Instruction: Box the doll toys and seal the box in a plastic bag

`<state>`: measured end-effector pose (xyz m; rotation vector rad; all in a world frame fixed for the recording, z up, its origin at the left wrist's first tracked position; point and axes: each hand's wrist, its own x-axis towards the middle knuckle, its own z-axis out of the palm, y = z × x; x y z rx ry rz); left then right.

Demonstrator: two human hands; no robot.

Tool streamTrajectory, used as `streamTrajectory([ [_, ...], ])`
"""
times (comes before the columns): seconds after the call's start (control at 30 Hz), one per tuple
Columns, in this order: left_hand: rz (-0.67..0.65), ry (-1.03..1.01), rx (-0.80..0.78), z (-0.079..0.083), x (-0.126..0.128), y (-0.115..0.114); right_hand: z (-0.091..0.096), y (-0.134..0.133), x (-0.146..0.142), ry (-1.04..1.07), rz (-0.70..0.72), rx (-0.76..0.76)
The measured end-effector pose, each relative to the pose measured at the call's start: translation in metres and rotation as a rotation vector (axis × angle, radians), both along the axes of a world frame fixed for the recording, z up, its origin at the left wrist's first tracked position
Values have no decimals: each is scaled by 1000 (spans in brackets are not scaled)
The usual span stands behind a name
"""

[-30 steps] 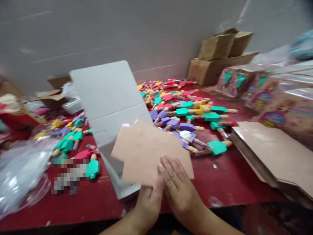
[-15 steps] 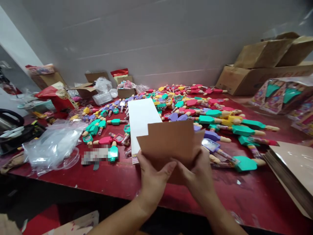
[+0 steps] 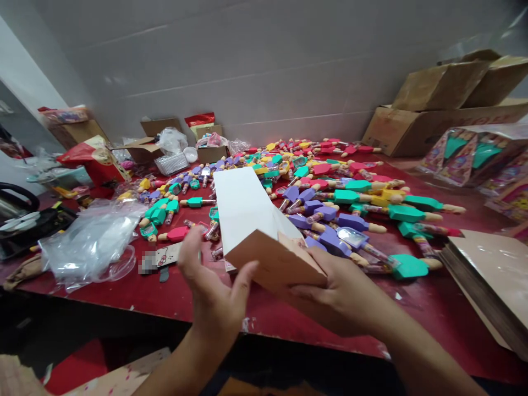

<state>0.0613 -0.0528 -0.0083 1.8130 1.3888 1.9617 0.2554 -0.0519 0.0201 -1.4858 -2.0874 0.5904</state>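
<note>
A long white carton (image 3: 243, 212) lies on the red table (image 3: 165, 297), its brown end flap (image 3: 274, 264) folded down at the near end. My right hand (image 3: 340, 286) presses its fingers against that near end and grips it. Just left of the carton's end hovers my left hand (image 3: 208, 283), fingers spread, thumb close to the flap's lower corner. Several toy pieces in green, purple, red and yellow (image 3: 346, 212) lie scattered around and behind the carton.
A stack of flat brown cardboard sheets (image 3: 490, 280) sits at the right edge. Clear plastic bags (image 3: 88, 242) lie at the left. Brown cardboard boxes (image 3: 437, 110) and printed packs (image 3: 474, 157) stand at the back right; small boxes and clutter (image 3: 165, 146) line the back left wall.
The brown flap, held upright by both hands before, is folded down onto the carton's end. My left hand has let go and moved left; my right hand stays on the carton.
</note>
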Motion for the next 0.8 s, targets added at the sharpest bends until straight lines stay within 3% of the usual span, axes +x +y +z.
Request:
streamTrajectory([
  [0.03,8,122,52,3,-3,-1,1,0,3,-81,24,86],
  [0.1,-41,195,-13,4,-7,2,1,2,7,-159,-27,414],
  [0.17,-45,13,-152,1,-9,11,-3,6,11,-140,-270,791],
  [0.2,-27,-123,-204,-1,-10,17,-5,9,13,-84,-412,898],
  [0.23,-8,-248,-238,-4,-10,22,-7,12,15,12,-520,918],
  [0.3,3,-403,-245,-7,-10,30,-11,19,16,283,-589,780],
  [0.4,-80,-480,-238,-5,-8,33,-11,29,11,634,-514,513],
  [0.53,-347,-551,-246,4,-13,50,-7,50,-3,816,-368,225],
  [0.57,-364,-568,-178,6,-14,58,-7,59,-7,846,-345,228],
  [0.7,-344,-644,138,0,-18,103,-13,106,-16,874,-279,491],
  [0.8,-397,-660,74,-19,-15,125,-27,137,-15,838,-187,520],
])
